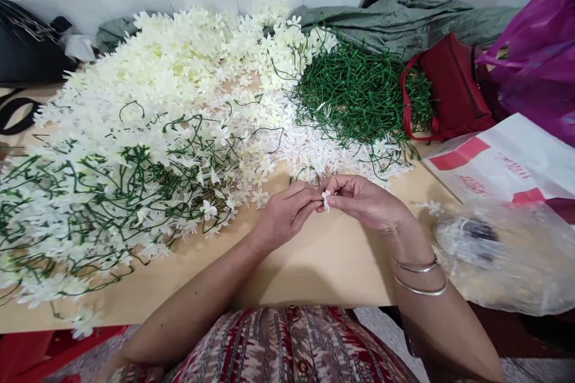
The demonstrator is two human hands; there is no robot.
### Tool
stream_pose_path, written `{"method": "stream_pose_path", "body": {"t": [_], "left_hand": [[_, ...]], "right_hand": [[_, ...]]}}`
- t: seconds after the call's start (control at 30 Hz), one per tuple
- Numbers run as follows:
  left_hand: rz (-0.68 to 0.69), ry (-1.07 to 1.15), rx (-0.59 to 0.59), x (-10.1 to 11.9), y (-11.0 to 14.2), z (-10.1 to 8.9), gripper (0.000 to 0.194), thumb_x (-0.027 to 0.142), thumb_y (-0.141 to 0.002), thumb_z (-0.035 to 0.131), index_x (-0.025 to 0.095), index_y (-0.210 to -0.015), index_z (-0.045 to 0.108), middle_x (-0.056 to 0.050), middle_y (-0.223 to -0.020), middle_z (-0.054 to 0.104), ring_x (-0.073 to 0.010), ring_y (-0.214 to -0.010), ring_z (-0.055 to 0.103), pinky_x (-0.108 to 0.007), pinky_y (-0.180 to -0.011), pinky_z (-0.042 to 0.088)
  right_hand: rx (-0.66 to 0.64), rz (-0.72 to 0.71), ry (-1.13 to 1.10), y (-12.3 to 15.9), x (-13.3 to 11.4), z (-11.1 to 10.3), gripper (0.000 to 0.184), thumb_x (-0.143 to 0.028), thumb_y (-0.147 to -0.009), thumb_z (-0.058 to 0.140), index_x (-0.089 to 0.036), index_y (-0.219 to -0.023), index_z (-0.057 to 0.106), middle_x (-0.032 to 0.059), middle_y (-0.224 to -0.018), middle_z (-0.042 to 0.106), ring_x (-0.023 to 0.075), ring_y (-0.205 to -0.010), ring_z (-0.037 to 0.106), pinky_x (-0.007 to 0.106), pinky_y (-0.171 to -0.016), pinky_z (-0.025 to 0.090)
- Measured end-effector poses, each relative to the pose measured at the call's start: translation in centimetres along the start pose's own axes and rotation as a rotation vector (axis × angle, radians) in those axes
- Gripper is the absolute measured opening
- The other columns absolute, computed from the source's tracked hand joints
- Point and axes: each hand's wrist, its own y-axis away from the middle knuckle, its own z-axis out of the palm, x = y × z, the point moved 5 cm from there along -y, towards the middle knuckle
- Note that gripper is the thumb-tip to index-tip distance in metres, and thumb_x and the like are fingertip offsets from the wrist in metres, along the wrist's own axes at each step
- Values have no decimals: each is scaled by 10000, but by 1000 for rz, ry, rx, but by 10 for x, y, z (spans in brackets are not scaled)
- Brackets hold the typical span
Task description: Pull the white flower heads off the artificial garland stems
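My left hand (288, 210) and my right hand (359, 198) meet at the fingertips above the table's near half. Between them shows a small white artificial flower (327, 200), pinched by my right thumb and fingers. My left fingers are closed right beside it; whatever they grip is hidden. Just beyond my hands lie many loose thin white stamens (309, 146). Behind those is a heap of green plastic stems (363, 90). To the left spreads a large pile of white flower heads (179, 66), and nearer me are flowers joined to green stems (148, 176).
On the right are a red bag (456, 87), a purple plastic bag (539, 54), a white paper bag (498, 161) and a clear plastic bag (516, 257). A black bag (29, 42) stands at the far left. Grey-green cloth (386, 27) lies along the tiled wall.
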Motion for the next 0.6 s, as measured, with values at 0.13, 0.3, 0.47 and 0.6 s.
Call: {"method": "stream_pose_path", "body": {"t": [0.13, 0.3, 0.47, 0.6], "left_hand": [[-6, -23, -28, -2, 3, 1, 152, 211, -1060, 537, 160, -993, 663, -54, -906, 687, -142, -855, 662, -245, -774, 541], [-4, -48, -49, -4, 4, 3, 174, 214, -1062, 528, 163, -956, 655, -56, -902, 675, -140, -821, 648, -242, -747, 518], [10, -20, 3, 1, 1, 2, 152, 228, -1059, 536, 166, -968, 640, -51, -887, 654, -144, -823, 631, -244, -743, 509], [-3, 1, 111, 4, 0, -4, 99, 239, -1049, 568, 173, -1025, 637, -50, -894, 660, -142, -811, 616, -252, -722, 491]], "right_hand": [[-11, 0, 15, 0, 3, -1, 331, -459, -732, 899, -221, -746, 668, -18, -733, 653, 166, -756, 582, 328, -763, 410], [-21, 5, 57, -1, 5, -1, 341, -478, -747, 882, -227, -749, 651, -17, -742, 648, 180, -768, 602, 346, -783, 428], [-10, -5, 55, 4, -5, 4, 349, -465, -741, 889, -229, -796, 638, -24, -723, 675, 162, -744, 627, 331, -781, 458], [34, -51, 82, 14, -21, 3, 336, -463, -769, 871, -244, -933, 676, -10, -834, 718, 173, -818, 698, 337, -836, 504]]}}
